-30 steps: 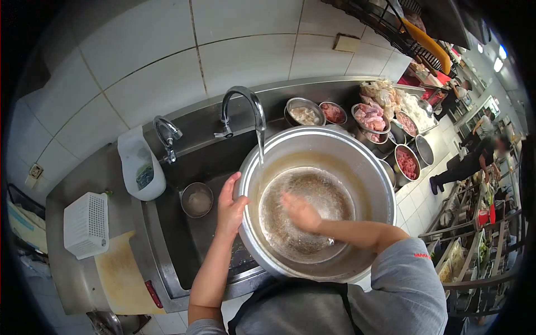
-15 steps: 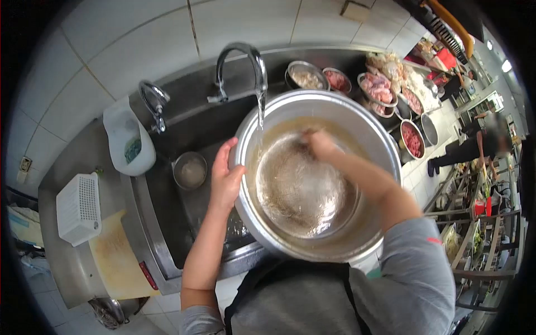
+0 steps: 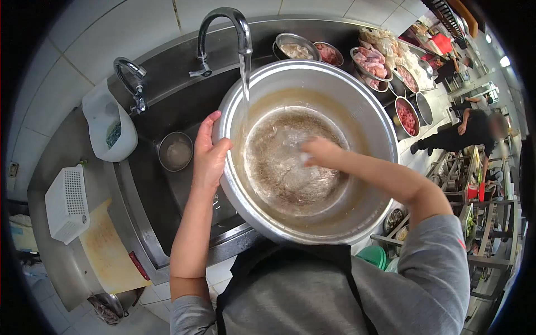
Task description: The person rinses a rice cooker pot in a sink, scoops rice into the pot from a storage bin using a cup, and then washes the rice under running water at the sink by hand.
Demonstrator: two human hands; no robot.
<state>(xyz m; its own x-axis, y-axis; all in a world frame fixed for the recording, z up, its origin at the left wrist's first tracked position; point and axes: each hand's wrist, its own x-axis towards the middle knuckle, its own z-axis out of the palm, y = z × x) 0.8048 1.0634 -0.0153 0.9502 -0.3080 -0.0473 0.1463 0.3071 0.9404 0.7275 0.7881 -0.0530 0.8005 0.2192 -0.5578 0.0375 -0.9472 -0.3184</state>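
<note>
A large round metal pot (image 3: 368, 125) tilts over the sink's front edge, against the black apron (image 3: 290, 279). My left hand (image 3: 212, 156) grips its left rim, thumb and fingers on the edge. Inside the pot, my right hand (image 3: 324, 153) is closed low over the bottom. A small pale bit shows at its fingers, too blurred to name. Cloudy brownish water with dark specks (image 3: 273, 173) covers the bottom, and a brownish film coats the lower wall. Water runs from the tall curved faucet (image 3: 244, 36) into the pot's left side.
A small metal bowl (image 3: 166, 159) sits in the sink. Left are a white jug-like container (image 3: 95, 120), a white basket (image 3: 58, 209), a cutting board (image 3: 109, 248) and a red-handled knife (image 3: 139, 265). Bowls of raw meat (image 3: 407, 118) stand right; a person (image 3: 472, 131) is beyond.
My right hand has moved down from the pot's upper part toward its middle. My left hand stays on the rim. The camera view has shifted, and the pot appears higher.
</note>
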